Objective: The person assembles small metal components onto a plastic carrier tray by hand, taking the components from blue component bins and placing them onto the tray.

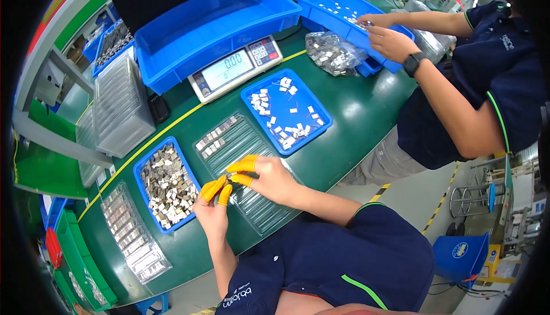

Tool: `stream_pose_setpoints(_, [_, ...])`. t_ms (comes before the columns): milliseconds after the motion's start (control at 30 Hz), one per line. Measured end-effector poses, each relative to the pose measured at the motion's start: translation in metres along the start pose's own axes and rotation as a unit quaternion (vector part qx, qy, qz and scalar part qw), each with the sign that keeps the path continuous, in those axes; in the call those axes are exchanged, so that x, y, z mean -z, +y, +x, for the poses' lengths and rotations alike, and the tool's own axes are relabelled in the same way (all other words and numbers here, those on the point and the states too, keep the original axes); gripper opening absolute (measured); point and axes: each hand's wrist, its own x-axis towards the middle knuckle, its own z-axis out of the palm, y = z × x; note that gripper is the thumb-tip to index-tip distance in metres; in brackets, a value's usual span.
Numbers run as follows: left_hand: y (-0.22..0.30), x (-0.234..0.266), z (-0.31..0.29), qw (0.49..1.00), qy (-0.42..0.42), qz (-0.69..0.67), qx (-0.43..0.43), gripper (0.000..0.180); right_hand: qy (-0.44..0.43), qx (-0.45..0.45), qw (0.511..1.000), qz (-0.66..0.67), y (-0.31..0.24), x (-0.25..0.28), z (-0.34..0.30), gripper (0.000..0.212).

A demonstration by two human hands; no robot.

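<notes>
Green bench matting (349, 109) is lying under my work as my left hand (213, 212) and right hand (269, 178) are pinching one small, light, rigid component (229, 183) by its edges above the clear slotted tray (246, 143).

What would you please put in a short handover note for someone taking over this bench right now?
Left hand and right hand, both with orange finger cots, pinch one small metal part between them above the clear slotted tray.
Done: a few parts sit in the tray's far end.
Left: most slots are bare; the blue bin of metal parts by the left hand is full.
A co-worker's hands work in a separate blue tray.
</notes>
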Motion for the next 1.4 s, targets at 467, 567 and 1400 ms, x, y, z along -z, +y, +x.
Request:
stream_pose_setpoints(467, [0.034,-0.009,0.006,0.992,0.026,-0.113,0.055,0.029,0.015,-0.101,0.974,0.202,-0.007,0.009,0.001,0.023])
stream_pose_setpoints(567, [0.03,-0.01,0.005,0.991,0.032,-0.111,0.067,0.029,0.016,-0.124,0.966,0.225,-0.007,0.008,-0.002,0.024])
stream_pose_setpoints(1400, [-0.003,0.023,0.001,0.99,0.118,-0.049,0.058,0.027,-0.051,0.035,0.977,-0.205,0.044,-0.002,0.018,0.025])
